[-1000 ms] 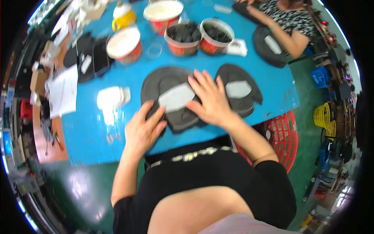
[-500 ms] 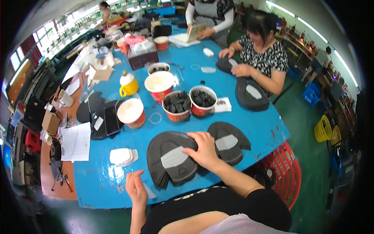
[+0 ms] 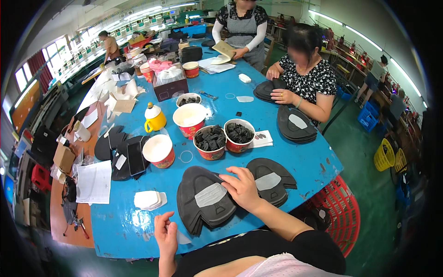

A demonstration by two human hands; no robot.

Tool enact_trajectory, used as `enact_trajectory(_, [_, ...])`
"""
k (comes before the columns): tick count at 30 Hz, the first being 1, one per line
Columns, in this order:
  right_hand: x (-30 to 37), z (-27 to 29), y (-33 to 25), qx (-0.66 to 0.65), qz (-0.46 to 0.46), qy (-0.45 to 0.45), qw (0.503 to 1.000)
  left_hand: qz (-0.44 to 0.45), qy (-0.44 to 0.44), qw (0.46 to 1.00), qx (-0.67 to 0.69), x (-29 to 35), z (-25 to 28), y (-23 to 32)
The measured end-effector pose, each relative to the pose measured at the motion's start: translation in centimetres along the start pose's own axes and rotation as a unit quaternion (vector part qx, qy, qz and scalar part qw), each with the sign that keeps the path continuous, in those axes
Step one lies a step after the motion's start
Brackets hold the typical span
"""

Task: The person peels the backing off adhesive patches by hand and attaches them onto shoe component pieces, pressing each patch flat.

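Note:
A stack of black curved, flat padded pieces (image 3: 191,196) lies in front of me, a pale grey oval patch (image 3: 211,195) on its top piece. My right hand (image 3: 242,189) touches the stack's right edge, its fingers apart and slightly bent. To the right lies a second black stack (image 3: 277,193) with a similar patch. Left of the first stack, my left hand (image 3: 166,235) hovers near the table edge with fingers loosely bent and apart, holding nothing. Beside it a whitish strip (image 3: 183,238) shows partly. A pile of white oval patches (image 3: 150,200) sits just beyond.
Paper tubs (image 3: 210,143), some filled with black scraps, stand mid-table near a yellow pot (image 3: 155,119). A phone (image 3: 136,158) lies at left. Across, a seated person handles black pieces (image 3: 267,90); another stands with a pad. A red basket (image 3: 339,212) is below the right edge.
My view has shifted slightly, so the table sits a little lower. My right hand's thumb has drawn back from the patch toward the stack's edge. The standing person's pad has tilted.

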State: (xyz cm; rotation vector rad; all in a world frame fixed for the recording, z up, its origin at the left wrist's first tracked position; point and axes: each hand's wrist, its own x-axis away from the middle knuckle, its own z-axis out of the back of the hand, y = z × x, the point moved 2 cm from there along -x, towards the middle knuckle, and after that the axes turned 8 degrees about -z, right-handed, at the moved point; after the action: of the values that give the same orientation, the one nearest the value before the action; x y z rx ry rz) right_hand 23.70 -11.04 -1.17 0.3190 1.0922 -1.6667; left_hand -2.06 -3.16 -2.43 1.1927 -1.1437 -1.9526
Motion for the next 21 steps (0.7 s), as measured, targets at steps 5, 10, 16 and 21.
enact_trajectory(5, [-0.9,5.1,3.5,-0.352,-0.330,0.020,0.876,0.038,-0.020,0.996,0.075,0.4,0.6,1.0])
enact_trajectory(10, [2.2,10.2,15.7,-0.127,-0.427,-0.113,0.888,0.110,-0.012,0.967,0.229,0.2,0.2,0.6])
enact_trajectory(16, [3.7,9.8,15.7,0.030,-0.393,-0.094,0.914,0.080,0.003,0.954,0.289,-0.7,-1.3,2.2])
enact_trajectory(21, [3.6,10.3,14.9,0.052,-0.380,-0.088,0.919,0.048,-0.028,0.957,0.286,-1.3,-1.4,2.0])
